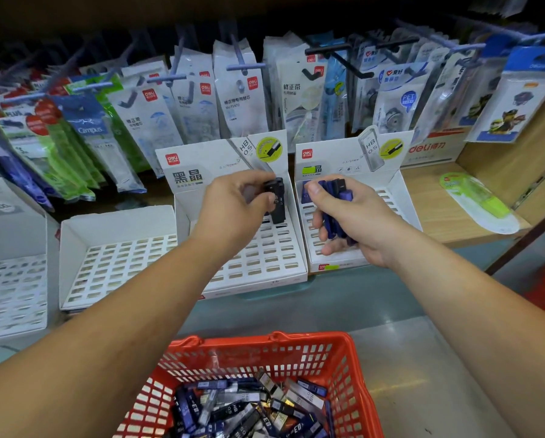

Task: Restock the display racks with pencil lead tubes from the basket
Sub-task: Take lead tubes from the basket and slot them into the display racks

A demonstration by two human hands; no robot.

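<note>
My left hand [233, 207] is pinching a black tube [277, 202] over the rack [264, 259] (needs slotting next), right hand [356, 226] clutching blue tubes [328, 191].

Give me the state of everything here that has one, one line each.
Left hand, pinching black tubes over the middle rack.
Right hand, gripping a bundle of blue tubes.
Middle rack, most visible slots empty.
Right rack, most visible slots empty.
Left rack, slots empty.
Basket, holding loose tubes.

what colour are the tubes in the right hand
Dark blue, head view: the right hand grips a bunch of tubes.
</note>
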